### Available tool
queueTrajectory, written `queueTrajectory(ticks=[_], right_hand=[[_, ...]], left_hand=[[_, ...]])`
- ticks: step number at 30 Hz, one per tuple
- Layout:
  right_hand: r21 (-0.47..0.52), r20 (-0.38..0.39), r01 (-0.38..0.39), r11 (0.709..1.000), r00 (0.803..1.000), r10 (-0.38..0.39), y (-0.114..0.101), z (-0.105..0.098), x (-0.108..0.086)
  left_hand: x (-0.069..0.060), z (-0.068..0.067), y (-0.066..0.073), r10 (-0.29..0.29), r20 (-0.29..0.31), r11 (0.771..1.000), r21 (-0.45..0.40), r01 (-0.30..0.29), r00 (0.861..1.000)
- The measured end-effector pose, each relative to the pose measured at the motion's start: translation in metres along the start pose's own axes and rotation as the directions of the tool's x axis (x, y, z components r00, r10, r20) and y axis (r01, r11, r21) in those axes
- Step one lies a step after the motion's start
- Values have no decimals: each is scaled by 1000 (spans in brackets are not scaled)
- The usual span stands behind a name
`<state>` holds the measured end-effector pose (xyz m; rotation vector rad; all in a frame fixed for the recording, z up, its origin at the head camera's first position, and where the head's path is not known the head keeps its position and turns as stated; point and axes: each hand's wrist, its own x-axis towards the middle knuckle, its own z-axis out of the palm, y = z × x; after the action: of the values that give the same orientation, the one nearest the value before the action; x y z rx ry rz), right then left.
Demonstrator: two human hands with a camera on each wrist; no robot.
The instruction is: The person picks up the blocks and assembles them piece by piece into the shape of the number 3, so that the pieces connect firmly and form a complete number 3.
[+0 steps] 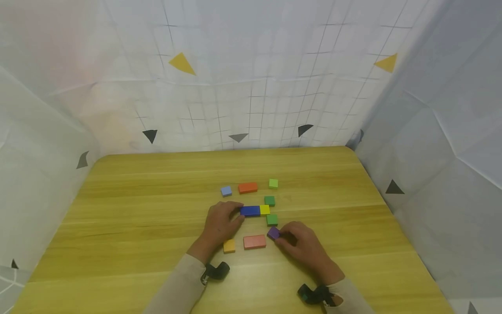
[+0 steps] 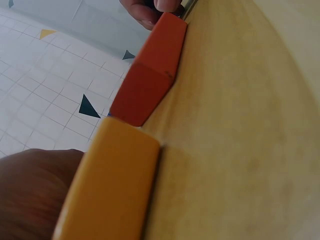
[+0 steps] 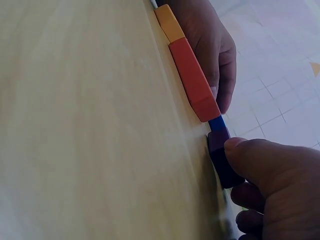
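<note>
In the head view my left hand point(image 1: 219, 221) holds the left end of a dark blue rectangular block point(image 1: 250, 211), index finger at its far edge and thumb at its near edge. A yellow square block point(image 1: 264, 209) touches that block's right end. Green square blocks stand beyond point(image 1: 269, 200) and nearer point(image 1: 272, 220) than the yellow one. My right hand point(image 1: 303, 244) pinches a small purple block point(image 1: 273, 233), turned at an angle, just nearer me than the closer green block. In the right wrist view the thumb presses on the purple block point(image 3: 220, 150).
Beyond the blue block lie a light blue square block point(image 1: 226, 191), an orange-red rectangular block point(image 1: 248, 188) and a lime green square block point(image 1: 273, 183). On my side are an orange-yellow square block point(image 1: 229, 246) and a pink rectangular block point(image 1: 254, 242). A patterned sheet point(image 1: 235, 100) hangs behind the wooden table point(image 1: 129, 209).
</note>
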<state>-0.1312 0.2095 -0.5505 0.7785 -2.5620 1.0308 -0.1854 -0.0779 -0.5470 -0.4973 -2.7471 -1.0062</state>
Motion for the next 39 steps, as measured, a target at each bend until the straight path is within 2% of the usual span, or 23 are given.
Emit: queueTrajectory(ticks=[11, 19, 32, 39], right_hand=[[-4, -4, -3, 1000, 1000, 3, 0, 3, 2], [-13, 11, -41, 999, 999, 41, -1, 3, 3], [-2, -3, -18, 1000, 1000, 18, 0, 4, 3], [7, 6, -27, 1000, 1000, 27, -2, 4, 3]], left_hand=[[1, 1, -2, 2, -4, 1000, -6, -2, 1000], [1, 2, -4, 11, -11, 1000, -11, -11, 1000], [0, 2, -2, 12, -16, 1000, -4, -13, 1000], [0, 2, -3, -8, 8, 1000, -5, 8, 1000]])
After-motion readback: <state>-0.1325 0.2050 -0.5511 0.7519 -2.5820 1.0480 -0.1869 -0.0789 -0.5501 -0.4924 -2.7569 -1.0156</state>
